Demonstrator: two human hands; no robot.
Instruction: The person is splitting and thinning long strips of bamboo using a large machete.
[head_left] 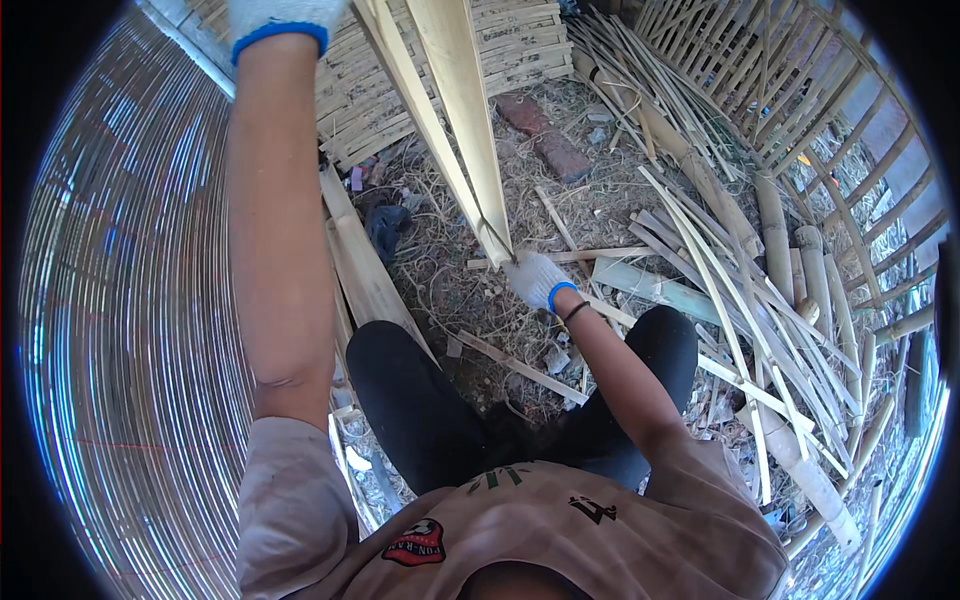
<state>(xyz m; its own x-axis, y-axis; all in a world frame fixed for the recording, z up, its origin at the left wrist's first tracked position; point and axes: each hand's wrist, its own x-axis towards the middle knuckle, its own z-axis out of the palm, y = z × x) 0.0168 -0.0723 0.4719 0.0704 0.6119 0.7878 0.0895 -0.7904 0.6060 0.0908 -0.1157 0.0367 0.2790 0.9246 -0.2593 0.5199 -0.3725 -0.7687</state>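
While a brown slatted wall (130, 330) lines the left, the white-gloved left hand (284, 14) is cut off, fingers unseen; pale split bamboo (462, 100) slants over straw-littered earth (430, 250) to the white-gloved right hand (534, 280), its fingers' hold unclear; bamboo lattice (790, 100) stands rightmost.

So we're sporting a greyish-tan short-sleeved T-shirt (620, 545), and it's showing a red-and-black shield-shaped crest (415, 543), a spiky little green print (500, 475) and some black lettering (592, 508). We're pairing it with black trousers (408, 405). Our left glove (283, 12) and right glove (533, 279) are looking white with bright blue cuffs (562, 294), and we're rocking a thin dark wristband (576, 311).
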